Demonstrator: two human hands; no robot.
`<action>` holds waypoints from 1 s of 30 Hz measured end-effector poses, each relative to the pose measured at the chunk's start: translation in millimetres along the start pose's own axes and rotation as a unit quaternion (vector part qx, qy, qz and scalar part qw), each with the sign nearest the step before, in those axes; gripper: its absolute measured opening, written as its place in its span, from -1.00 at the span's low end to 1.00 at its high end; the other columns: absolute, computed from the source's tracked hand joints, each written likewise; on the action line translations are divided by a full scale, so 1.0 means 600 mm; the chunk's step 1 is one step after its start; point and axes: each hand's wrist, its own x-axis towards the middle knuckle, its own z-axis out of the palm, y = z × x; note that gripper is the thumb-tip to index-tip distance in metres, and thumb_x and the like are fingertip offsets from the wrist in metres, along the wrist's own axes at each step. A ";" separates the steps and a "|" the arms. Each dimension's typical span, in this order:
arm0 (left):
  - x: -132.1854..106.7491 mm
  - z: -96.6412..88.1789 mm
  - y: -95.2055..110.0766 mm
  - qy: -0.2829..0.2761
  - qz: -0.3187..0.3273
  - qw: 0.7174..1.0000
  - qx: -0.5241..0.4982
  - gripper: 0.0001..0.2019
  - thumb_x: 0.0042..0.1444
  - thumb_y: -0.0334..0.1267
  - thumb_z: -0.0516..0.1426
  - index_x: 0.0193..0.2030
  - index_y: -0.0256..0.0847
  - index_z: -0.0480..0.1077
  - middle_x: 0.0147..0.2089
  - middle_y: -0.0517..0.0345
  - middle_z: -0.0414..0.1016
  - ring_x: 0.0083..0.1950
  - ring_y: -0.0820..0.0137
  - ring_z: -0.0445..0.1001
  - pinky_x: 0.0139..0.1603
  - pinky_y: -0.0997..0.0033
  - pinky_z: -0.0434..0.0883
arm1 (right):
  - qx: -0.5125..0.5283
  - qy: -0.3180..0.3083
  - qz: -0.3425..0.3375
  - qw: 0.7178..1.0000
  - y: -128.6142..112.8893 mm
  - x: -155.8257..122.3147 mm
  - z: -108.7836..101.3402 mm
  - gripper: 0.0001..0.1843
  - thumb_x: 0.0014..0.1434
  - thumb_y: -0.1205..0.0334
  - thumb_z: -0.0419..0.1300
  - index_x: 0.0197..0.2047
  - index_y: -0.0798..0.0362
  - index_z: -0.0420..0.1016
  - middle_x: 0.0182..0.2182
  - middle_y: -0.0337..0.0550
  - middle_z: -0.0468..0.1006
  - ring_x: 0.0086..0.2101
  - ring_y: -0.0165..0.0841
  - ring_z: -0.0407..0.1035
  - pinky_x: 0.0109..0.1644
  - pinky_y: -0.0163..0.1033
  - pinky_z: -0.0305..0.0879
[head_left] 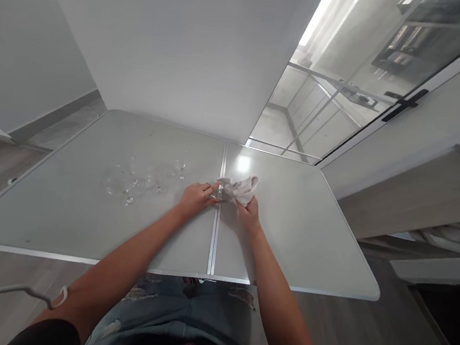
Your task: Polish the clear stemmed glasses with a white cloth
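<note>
My left hand [196, 197] is closed around a small clear glass [220, 194] near the table's centre seam. In my right hand [249, 212] is a crumpled white cloth [245, 190], its left end against the glass. Part of the glass is hidden behind my fingers and the cloth. Left of my left hand lie several clear glass pieces [128, 200], apparently stemmed glasses. Their outlines are too faint to tell apart.
The pale folding table [301, 241] has a metal seam and rim, with a white wall behind it. Glass door panels [303, 109] rise at the back right, beside a black handle [406, 105]. A white cable [0, 291] hangs at the lower left.
</note>
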 end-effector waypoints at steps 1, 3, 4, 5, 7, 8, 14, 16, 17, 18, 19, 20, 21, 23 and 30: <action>0.000 0.001 0.000 -0.003 0.007 1.000 0.004 -0.45 0.29 0.16 0.13 0.28 -0.10 0.45 -0.28 0.01 0.59 -0.35 0.31 0.47 -0.27 0.31 0.25 | 0.008 -0.018 -0.006 1.000 -0.001 -0.001 -0.001 -0.71 0.14 0.12 0.32 -0.07 0.01 0.58 -0.22 -0.08 0.64 -0.13 -0.12 0.50 0.01 -0.04 0.40; 0.001 0.001 -0.002 -0.008 0.026 1.000 0.004 -0.45 0.28 0.16 0.14 0.27 -0.10 0.46 -0.26 0.00 0.61 -0.35 0.31 0.48 -0.28 0.32 0.25 | 0.027 -0.044 -0.007 0.999 -0.002 -0.004 -0.001 -0.60 0.15 0.15 0.31 0.08 -0.05 0.53 -0.06 -0.07 0.62 -0.03 -0.11 0.48 0.13 0.00 0.36; 0.001 0.000 -0.003 -0.010 0.040 0.999 0.000 -0.45 0.28 0.15 0.15 0.27 -0.10 0.46 -0.25 0.00 0.62 -0.34 0.31 0.49 -0.28 0.32 0.26 | 0.039 -0.055 0.000 0.998 -0.003 -0.005 0.000 -0.56 0.16 0.15 0.31 0.12 -0.08 0.51 0.00 -0.08 0.60 0.03 -0.11 0.46 0.20 0.02 0.33; 0.001 -0.002 -0.004 -0.009 0.054 0.998 -0.006 -0.45 0.28 0.15 0.15 0.27 -0.11 0.46 -0.24 0.01 0.63 -0.33 0.32 0.50 -0.28 0.32 0.26 | 0.051 -0.065 0.011 0.997 -0.003 -0.006 0.000 -0.53 0.16 0.16 0.30 0.15 -0.10 0.49 0.06 -0.09 0.57 0.07 -0.11 0.44 0.25 0.03 0.29; 0.002 -0.006 -0.006 -0.005 0.078 0.997 -0.017 -0.47 0.28 0.13 0.16 0.27 -0.11 0.46 -0.23 0.02 0.64 -0.32 0.34 0.52 -0.26 0.33 0.27 | 0.075 -0.085 0.042 0.993 -0.005 -0.008 0.002 -0.50 0.15 0.17 0.30 0.18 -0.12 0.47 0.12 -0.12 0.54 0.13 -0.10 0.39 0.30 0.04 0.26; 0.002 -0.008 -0.007 0.001 0.084 0.996 -0.022 -0.47 0.28 0.13 0.16 0.26 -0.11 0.47 -0.23 0.03 0.65 -0.32 0.35 0.53 -0.26 0.33 0.27 | 0.085 -0.095 0.056 0.990 -0.005 -0.008 0.003 -0.49 0.15 0.18 0.30 0.19 -0.12 0.47 0.13 -0.13 0.53 0.14 -0.10 0.39 0.29 0.04 0.27; 0.004 -0.017 -0.010 0.045 0.039 0.995 -0.085 -0.39 0.17 0.25 0.21 0.20 -0.12 0.52 -0.38 0.14 0.63 -0.44 0.43 0.50 -0.29 0.38 0.27 | 0.057 -0.060 -0.033 0.996 0.006 -0.001 0.007 -0.53 0.17 0.18 0.25 0.16 -0.02 0.47 -0.05 -0.06 0.58 -0.06 -0.14 0.45 0.12 0.01 0.38; 0.003 -0.016 -0.009 0.051 0.022 0.993 -0.102 -0.39 0.15 0.26 0.23 0.18 -0.11 0.53 -0.39 0.17 0.63 -0.47 0.45 0.49 -0.29 0.40 0.29 | 0.013 -0.063 -0.074 0.995 0.010 0.000 0.005 -0.56 0.15 0.17 0.26 0.12 0.02 0.48 -0.16 -0.06 0.57 -0.15 -0.16 0.43 0.04 0.00 0.41; 0.003 -0.016 -0.008 0.052 0.017 0.993 -0.107 -0.40 0.14 0.26 0.24 0.17 -0.10 0.54 -0.39 0.17 0.63 -0.47 0.45 0.49 -0.29 0.40 0.30 | -0.005 -0.065 -0.087 0.994 0.012 0.000 0.005 -0.59 0.14 0.16 0.27 0.06 0.03 0.49 -0.22 -0.07 0.56 -0.18 -0.16 0.42 0.00 -0.01 0.42; 0.003 -0.016 -0.008 0.052 0.016 0.993 -0.109 -0.40 0.13 0.25 0.25 0.17 -0.10 0.54 -0.39 0.17 0.63 -0.47 0.46 0.49 -0.29 0.40 0.30 | -0.016 -0.063 -0.094 0.993 0.014 -0.001 0.005 -0.64 0.13 0.15 0.28 0.00 0.03 0.50 -0.28 -0.09 0.55 -0.21 -0.16 0.42 -0.03 -0.01 0.42; 0.003 -0.016 -0.007 0.051 0.016 0.992 -0.111 -0.40 0.12 0.25 0.26 0.16 -0.11 0.55 -0.39 0.18 0.64 -0.47 0.45 0.50 -0.28 0.40 0.31 | -0.018 -0.059 -0.095 0.994 0.015 -0.002 0.006 -0.68 0.13 0.14 0.27 -0.05 0.03 0.51 -0.31 -0.10 0.54 -0.22 -0.16 0.41 -0.04 -0.01 0.43; 0.003 -0.016 -0.006 0.049 0.017 0.992 -0.113 -0.41 0.12 0.24 0.26 0.16 -0.11 0.55 -0.39 0.18 0.64 -0.47 0.46 0.50 -0.28 0.40 0.31 | -0.011 -0.052 -0.091 0.994 0.016 -0.003 0.007 -0.71 0.14 0.13 0.26 -0.07 0.02 0.52 -0.31 -0.10 0.54 -0.23 -0.15 0.42 -0.05 -0.01 0.43; 0.003 -0.016 -0.005 0.048 0.015 0.992 -0.116 -0.41 0.12 0.23 0.27 0.15 -0.11 0.55 -0.39 0.19 0.63 -0.47 0.46 0.50 -0.28 0.41 0.31 | 0.003 -0.040 -0.083 0.996 0.018 -0.004 0.009 -0.73 0.15 0.12 0.24 -0.08 0.01 0.52 -0.30 -0.09 0.55 -0.23 -0.15 0.43 -0.05 0.00 0.44; 0.003 -0.016 -0.002 0.049 0.010 0.992 -0.119 -0.43 0.15 0.21 0.26 0.17 -0.10 0.54 -0.40 0.21 0.63 -0.47 0.47 0.50 -0.27 0.41 0.32 | 0.034 -0.005 -0.063 0.997 0.022 -0.006 0.015 -0.71 0.18 0.11 0.21 -0.05 0.00 0.53 -0.23 -0.05 0.57 -0.20 -0.13 0.46 -0.02 0.02 0.44; 0.001 -0.014 0.004 0.049 0.007 0.994 -0.100 -0.44 0.23 0.18 0.20 0.22 -0.13 0.51 -0.43 0.15 0.62 -0.43 0.41 0.53 -0.26 0.40 0.34 | 0.013 -0.045 -0.075 0.996 0.018 -0.004 0.023 -0.61 0.22 0.12 0.19 0.10 0.00 0.50 -0.11 0.02 0.61 -0.01 -0.07 0.46 0.20 0.11 0.36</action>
